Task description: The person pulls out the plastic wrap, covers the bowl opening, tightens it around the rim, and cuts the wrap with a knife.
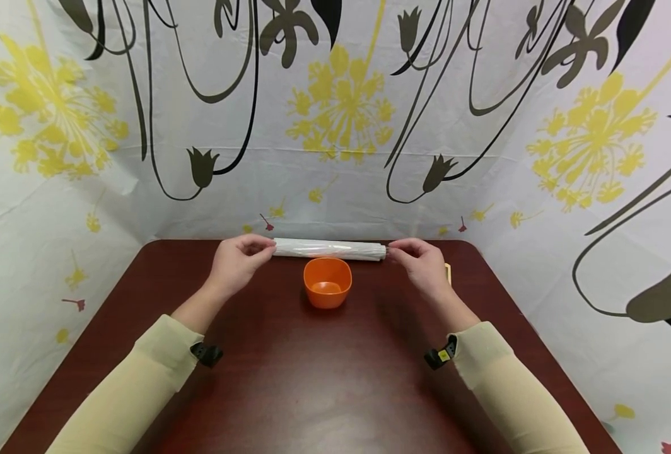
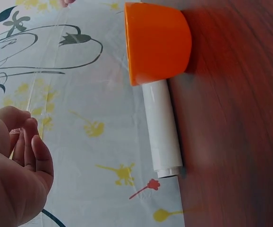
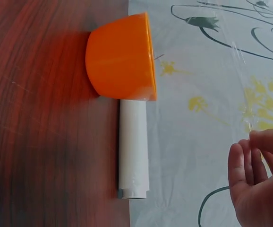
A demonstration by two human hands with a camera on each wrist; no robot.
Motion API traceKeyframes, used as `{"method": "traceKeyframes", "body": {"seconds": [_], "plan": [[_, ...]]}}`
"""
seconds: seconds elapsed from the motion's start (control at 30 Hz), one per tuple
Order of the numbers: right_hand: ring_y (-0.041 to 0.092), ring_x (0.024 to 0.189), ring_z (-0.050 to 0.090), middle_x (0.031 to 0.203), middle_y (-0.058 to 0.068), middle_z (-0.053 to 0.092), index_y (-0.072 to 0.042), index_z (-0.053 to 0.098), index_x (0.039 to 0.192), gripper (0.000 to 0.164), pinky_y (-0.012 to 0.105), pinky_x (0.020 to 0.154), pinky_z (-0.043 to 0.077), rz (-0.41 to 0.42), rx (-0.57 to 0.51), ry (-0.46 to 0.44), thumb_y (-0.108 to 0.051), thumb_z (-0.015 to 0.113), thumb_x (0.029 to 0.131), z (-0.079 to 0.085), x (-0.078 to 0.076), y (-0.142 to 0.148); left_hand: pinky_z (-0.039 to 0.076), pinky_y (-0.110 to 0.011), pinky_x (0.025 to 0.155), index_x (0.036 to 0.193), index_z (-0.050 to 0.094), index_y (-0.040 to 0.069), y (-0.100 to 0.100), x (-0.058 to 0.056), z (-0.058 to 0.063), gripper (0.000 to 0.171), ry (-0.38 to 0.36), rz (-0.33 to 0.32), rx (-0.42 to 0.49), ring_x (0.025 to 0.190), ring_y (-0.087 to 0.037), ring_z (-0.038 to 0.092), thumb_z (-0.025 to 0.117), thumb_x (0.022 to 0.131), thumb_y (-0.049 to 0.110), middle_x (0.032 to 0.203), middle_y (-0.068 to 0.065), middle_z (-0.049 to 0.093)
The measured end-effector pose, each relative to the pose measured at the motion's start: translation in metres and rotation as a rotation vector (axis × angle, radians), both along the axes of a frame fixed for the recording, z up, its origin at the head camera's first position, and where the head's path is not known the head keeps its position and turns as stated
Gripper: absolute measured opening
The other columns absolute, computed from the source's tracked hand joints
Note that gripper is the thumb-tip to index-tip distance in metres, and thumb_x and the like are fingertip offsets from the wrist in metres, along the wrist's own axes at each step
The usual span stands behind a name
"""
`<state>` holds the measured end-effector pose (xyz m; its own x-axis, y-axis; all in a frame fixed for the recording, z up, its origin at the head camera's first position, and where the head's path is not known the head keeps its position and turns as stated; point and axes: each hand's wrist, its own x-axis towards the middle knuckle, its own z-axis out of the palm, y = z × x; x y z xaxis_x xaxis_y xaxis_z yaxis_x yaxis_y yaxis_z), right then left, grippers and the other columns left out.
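A sheet of clear plastic wrap (image 3: 239,61) stretches between the two hands, its edge faintly visible in both wrist views. Thumb and fingertips of the left hand (image 1: 235,261) pinch one end of it. At the other end, the right hand (image 1: 424,265) pinches the film in the same way. Both hands are raised above the table. An orange bowl (image 1: 327,284), upright, sits between and slightly nearer than the hands. Just behind it lies a white roll of plastic wrap (image 1: 330,248), running left to right. How far the clear sheet hangs down is hard to see.
The dark red-brown wooden table (image 1: 313,384) ends at a wall of white sheeting (image 1: 335,195) printed with flowers, which also closes off both sides. A small pale yellow object (image 1: 448,273) shows partly behind the right hand.
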<state>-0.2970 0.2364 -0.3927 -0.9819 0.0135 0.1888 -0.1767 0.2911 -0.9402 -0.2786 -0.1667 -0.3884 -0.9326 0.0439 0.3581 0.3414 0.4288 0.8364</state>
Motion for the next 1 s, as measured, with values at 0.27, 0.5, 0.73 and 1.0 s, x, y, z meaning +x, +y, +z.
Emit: {"method": "traceKeyframes", "body": {"seconds": [0.27, 0.5, 0.73, 1.0], "plan": [[0.018, 0.103, 0.076, 0.119, 0.012, 0.080, -0.008, 0.080, 0.123, 0.027, 0.022, 0.074, 0.053, -0.014, 0.169, 0.011, -0.028, 0.076, 0.106, -0.003, 0.014, 0.006, 0.055, -0.018, 0.073, 0.109, 0.086, 0.013, -0.004, 0.012, -0.003, 0.015, 0.020, 0.007, -0.033, 0.087, -0.004, 0.068, 0.086, 0.097, 0.021, 0.112, -0.009, 0.081], [0.012, 0.095, 0.069, 0.114, 0.006, 0.080, -0.014, 0.082, 0.118, 0.023, 0.024, 0.075, 0.053, -0.013, 0.240, 0.018, -0.032, 0.079, 0.104, -0.009, 0.024, 0.010, 0.055, -0.019, 0.073, 0.108, 0.087, 0.012, -0.008, 0.019, -0.010, 0.015, 0.027, -0.028, -0.043, 0.087, -0.007, 0.068, 0.086, 0.097, 0.023, 0.108, -0.009, 0.082], [0.022, 0.093, 0.063, 0.112, 0.008, 0.080, -0.014, 0.082, 0.116, 0.021, 0.025, 0.072, 0.051, 0.000, 0.280, 0.045, -0.031, 0.080, 0.103, -0.011, 0.032, 0.013, 0.055, -0.019, 0.073, 0.104, 0.087, 0.015, -0.009, 0.025, -0.015, 0.010, 0.051, -0.050, -0.062, 0.085, -0.006, 0.069, 0.088, 0.095, 0.020, 0.104, -0.005, 0.082], [0.020, 0.084, 0.060, 0.106, 0.006, 0.080, -0.016, 0.083, 0.113, 0.015, 0.027, 0.067, 0.048, 0.001, 0.338, 0.054, -0.026, 0.080, 0.103, -0.017, 0.039, 0.018, 0.058, -0.021, 0.077, 0.104, 0.086, 0.017, -0.009, 0.034, -0.021, 0.008, 0.011, -0.121, -0.054, 0.091, -0.018, 0.069, 0.087, 0.096, 0.019, 0.103, -0.001, 0.080]]}}
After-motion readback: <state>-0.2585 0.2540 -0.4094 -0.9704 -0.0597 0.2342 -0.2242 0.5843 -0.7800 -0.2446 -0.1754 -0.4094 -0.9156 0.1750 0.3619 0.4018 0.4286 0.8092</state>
